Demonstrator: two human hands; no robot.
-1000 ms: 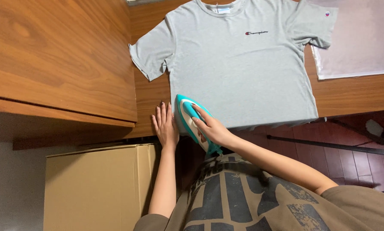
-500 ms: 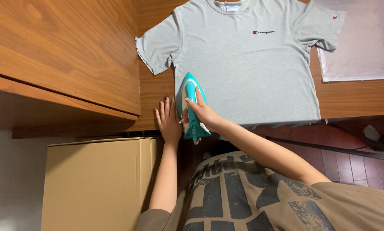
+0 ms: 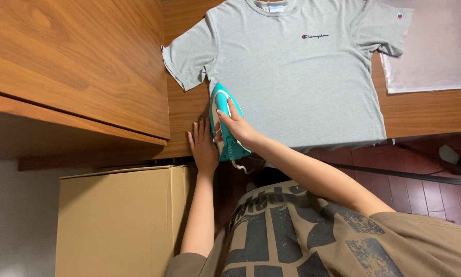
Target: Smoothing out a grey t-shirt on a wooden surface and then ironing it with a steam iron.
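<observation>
The teal iron (image 3: 225,120) has slid farther up the grey T-shirt (image 3: 292,72), right hand (image 3: 236,128) fingers gripping it.

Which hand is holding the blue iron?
The right hand grips the teal iron on the grey T-shirt. The left hand holds nothing; it lies flat on the wooden table beside it.

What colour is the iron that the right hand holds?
Turquoise with white trim; the iron shows best in the head view.
</observation>
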